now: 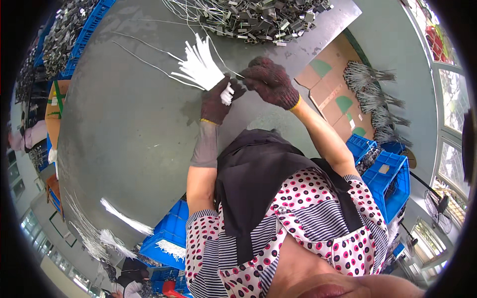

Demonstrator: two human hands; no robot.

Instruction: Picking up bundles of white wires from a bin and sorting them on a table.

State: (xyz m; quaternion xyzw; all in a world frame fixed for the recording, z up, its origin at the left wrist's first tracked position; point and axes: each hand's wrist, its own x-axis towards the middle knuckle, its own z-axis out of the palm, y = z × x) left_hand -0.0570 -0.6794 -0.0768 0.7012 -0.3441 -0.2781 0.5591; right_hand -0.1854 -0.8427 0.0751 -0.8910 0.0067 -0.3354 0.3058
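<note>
My left hand (218, 98), in a dark brown knitted glove with a yellow cuff edge, is closed round a bundle of thin white sleeves (202, 63). The sleeves fan out away from me, and their short ends stick out on the near side of the fist. Two thin grey wires (144, 45) run from the bundle toward the far left. Close by on the right, my right hand (271, 82), gloved the same way, pinches the end of a thin pale wire (217, 52). That wire curves back toward the heap of small dark metal-like blocks (268, 22).
The grey table (124, 124) spreads before me. White strips (126, 217) lie at its near left edge, beside a blue crate (171, 231). Another blue crate (82, 37) full of dark parts stands far left. Right are cardboard (330, 94), wire bundles (370, 79) and blue crates (385, 176).
</note>
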